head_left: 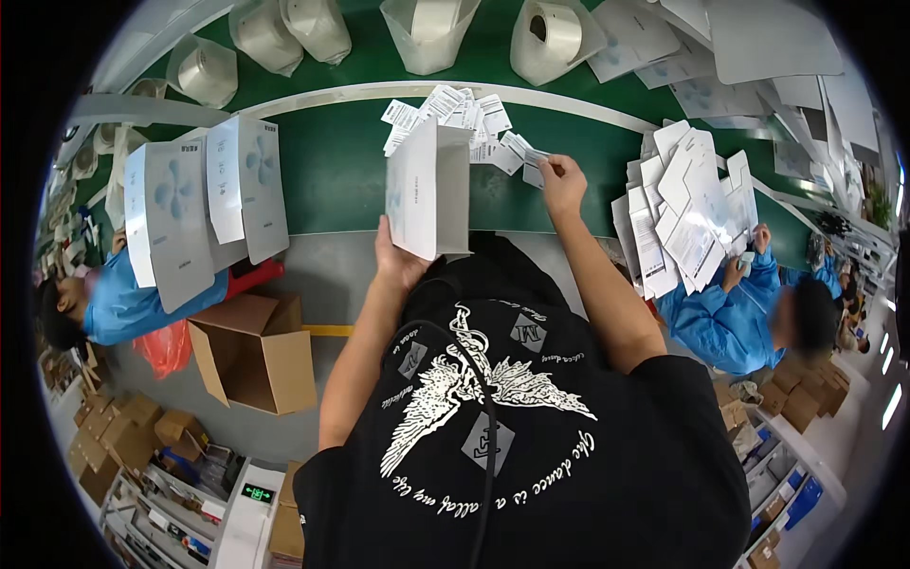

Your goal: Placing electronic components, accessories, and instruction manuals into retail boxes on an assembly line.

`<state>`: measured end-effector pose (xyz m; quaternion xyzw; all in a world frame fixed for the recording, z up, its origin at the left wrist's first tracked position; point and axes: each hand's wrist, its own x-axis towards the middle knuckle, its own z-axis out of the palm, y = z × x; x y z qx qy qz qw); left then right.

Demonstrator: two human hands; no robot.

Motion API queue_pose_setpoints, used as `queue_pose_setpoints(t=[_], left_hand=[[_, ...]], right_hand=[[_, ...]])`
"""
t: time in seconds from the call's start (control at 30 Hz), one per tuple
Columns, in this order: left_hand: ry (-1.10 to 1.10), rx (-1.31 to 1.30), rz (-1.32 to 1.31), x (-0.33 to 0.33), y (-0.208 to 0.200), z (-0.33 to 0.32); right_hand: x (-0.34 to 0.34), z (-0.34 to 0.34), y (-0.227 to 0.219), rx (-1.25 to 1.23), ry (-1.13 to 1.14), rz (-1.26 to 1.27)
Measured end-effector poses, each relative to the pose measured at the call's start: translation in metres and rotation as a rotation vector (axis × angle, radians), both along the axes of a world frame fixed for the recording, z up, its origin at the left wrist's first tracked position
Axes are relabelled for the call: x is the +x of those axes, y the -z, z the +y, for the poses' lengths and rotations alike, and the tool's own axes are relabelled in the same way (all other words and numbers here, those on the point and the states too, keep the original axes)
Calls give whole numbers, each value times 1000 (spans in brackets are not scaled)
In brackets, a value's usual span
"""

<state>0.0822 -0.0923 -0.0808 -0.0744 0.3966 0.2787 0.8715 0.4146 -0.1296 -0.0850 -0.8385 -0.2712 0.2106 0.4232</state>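
My left hand (402, 260) grips the lower end of a white cardboard box (413, 197), which stands on end at the table's near edge with its hollow side facing right. My right hand (565, 186) reaches forward over the table. Its thumb and forefinger are pinched on the edge of a small white printed card (533, 172). That card lies at the right end of a loose spread of similar printed cards (463, 114) behind the box.
Two white boxes (258, 180) stand at the left; a heap of flat white cartons (678, 204) lies right. Plastic-wrapped rolls (559, 33) line the green table's (332, 180) back. Co-workers in blue sit on both sides. An open brown carton (256, 351) is at lower left.
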Motion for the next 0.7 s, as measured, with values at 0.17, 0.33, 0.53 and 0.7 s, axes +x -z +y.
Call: queue_pose_setpoints(t=[0.17, 0.33, 0.53, 0.7], left_hand=[[246, -145, -81, 35, 39, -16], [724, -278, 115, 69, 52, -17], [768, 565, 948, 48, 14, 15], [742, 773, 753, 102, -127, 133]], right_hand=[[-50, -33, -102, 431, 230, 238], [-85, -31, -140, 226, -274, -126], [-19, 24, -153, 405, -292, -501], [103, 177, -104, 11, -42, -873]])
